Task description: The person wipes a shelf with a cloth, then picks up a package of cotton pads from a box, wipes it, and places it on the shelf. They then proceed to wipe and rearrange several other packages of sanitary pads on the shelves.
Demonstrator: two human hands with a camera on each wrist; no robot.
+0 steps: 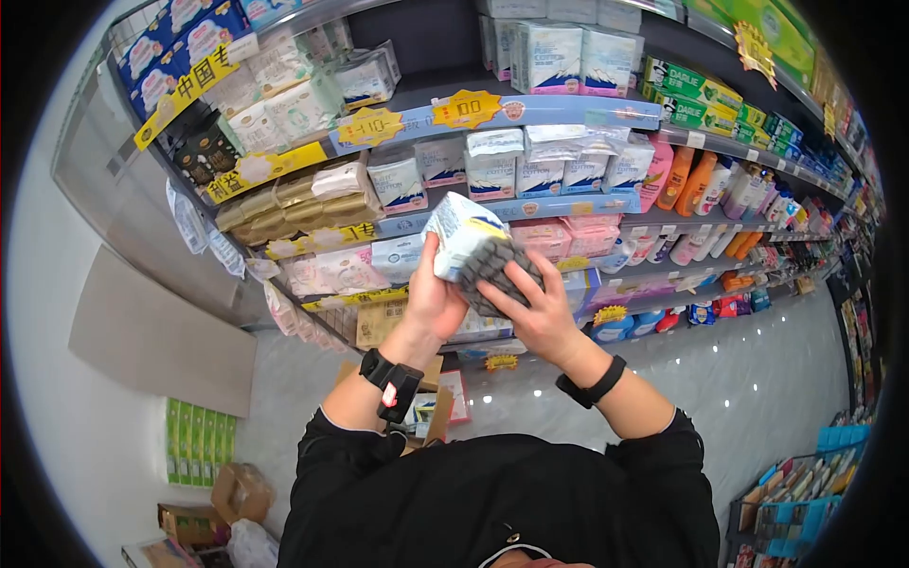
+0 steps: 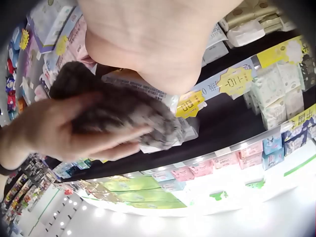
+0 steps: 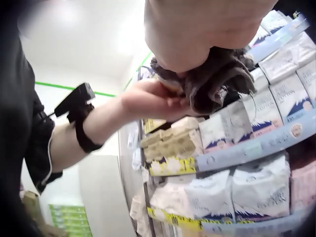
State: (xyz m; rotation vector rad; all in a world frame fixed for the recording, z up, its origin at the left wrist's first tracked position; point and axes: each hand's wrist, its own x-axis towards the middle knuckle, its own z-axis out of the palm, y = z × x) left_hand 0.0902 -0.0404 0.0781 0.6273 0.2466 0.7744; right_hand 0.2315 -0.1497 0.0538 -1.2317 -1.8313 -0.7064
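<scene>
A white soft pack with blue and yellow print (image 1: 464,222) is held up in front of the shelves by my left hand (image 1: 431,301), whose thumb lies along its side. My right hand (image 1: 549,317) grips a dark grey cloth (image 1: 494,275) and presses it against the pack's near side. In the left wrist view the right hand's fingers (image 2: 106,143) spread across the blurred cloth, which hides most of the pack. The right wrist view has the cloth (image 3: 212,84) bunched beside the left hand (image 3: 153,101).
Shelves of similar white cotton packs (image 1: 492,163) stand directly ahead, with yellow price tags (image 1: 466,109) on their edges. Toothpaste boxes (image 1: 696,83) and bottles (image 1: 699,175) fill the right side. An open carton (image 1: 437,417) sits on the floor below my arms.
</scene>
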